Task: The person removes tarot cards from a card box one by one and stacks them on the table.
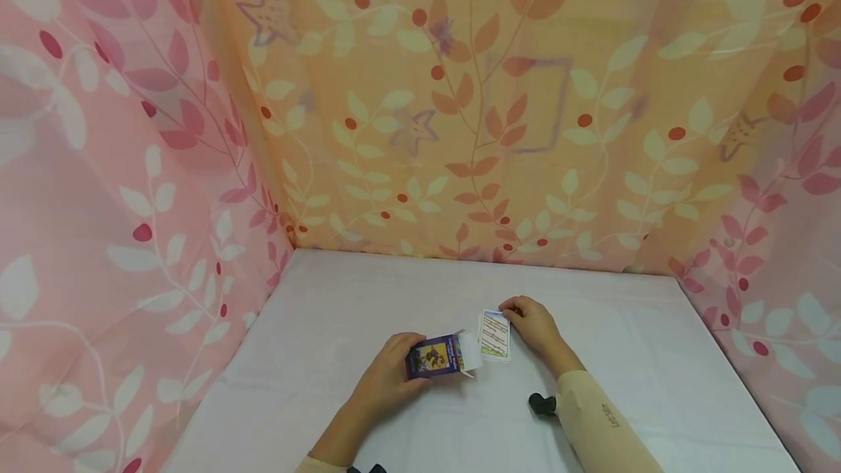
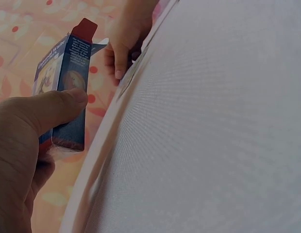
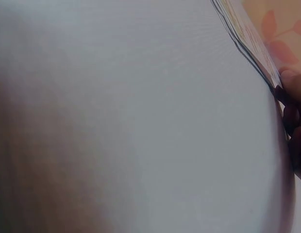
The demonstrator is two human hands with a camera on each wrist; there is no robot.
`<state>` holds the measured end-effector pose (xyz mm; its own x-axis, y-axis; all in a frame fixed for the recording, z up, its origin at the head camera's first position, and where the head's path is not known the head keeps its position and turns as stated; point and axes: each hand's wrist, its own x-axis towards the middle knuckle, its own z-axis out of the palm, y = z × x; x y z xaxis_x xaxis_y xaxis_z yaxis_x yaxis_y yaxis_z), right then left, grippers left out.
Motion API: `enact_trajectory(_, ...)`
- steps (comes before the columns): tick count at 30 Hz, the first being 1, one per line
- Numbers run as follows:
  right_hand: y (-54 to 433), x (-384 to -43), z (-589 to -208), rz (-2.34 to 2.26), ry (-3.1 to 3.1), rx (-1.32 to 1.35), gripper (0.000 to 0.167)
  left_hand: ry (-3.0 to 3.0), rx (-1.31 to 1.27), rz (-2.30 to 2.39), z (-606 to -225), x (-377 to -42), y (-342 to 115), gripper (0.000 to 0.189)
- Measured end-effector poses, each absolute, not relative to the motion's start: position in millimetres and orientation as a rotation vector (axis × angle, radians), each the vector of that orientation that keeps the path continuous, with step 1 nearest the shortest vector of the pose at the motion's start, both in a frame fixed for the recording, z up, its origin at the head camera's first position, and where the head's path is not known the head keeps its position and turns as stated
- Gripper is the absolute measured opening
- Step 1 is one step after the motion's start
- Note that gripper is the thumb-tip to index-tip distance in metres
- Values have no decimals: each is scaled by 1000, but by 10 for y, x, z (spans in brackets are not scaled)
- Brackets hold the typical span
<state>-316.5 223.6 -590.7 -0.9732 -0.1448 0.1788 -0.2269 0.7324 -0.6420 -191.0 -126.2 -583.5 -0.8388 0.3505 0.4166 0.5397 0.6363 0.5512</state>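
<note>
My left hand [image 1: 386, 377] grips a dark blue and purple card box [image 1: 430, 358] with a yellow picture on its front. The box lies sideways in the head view, its flap end standing open toward the right. In the left wrist view the thumb [image 2: 68, 104] presses along the box's narrow printed side. Just right of the box is a small stack of cards [image 1: 494, 338], the top one white-edged with slanting lines. My right hand [image 1: 539, 327] pinches the stack's far right corner, thumb [image 3: 293, 82] on top and fingers curled beneath in the right wrist view.
A white cloth covers the table [image 1: 315, 312]. Leaf-patterned curtains stand around it, an orange one [image 1: 420, 166] at the back and pink ones [image 1: 164, 239] at the sides. A small black object [image 1: 542, 405] sits against the right sleeve [image 1: 601, 414].
</note>
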Motion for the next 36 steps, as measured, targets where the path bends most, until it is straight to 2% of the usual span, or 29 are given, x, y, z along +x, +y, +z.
enact_trajectory(23, 2211, -3157, -5905, 1018, -2821, 304, 9, -2589, -722, -1001, -5870, -1920, -1261, 78)
enact_trajectory(36, 2207, -3025, -5752, 1283, -2740, 197, 16, -2592, -713, -1016, -5860, -1919, -1252, 77)
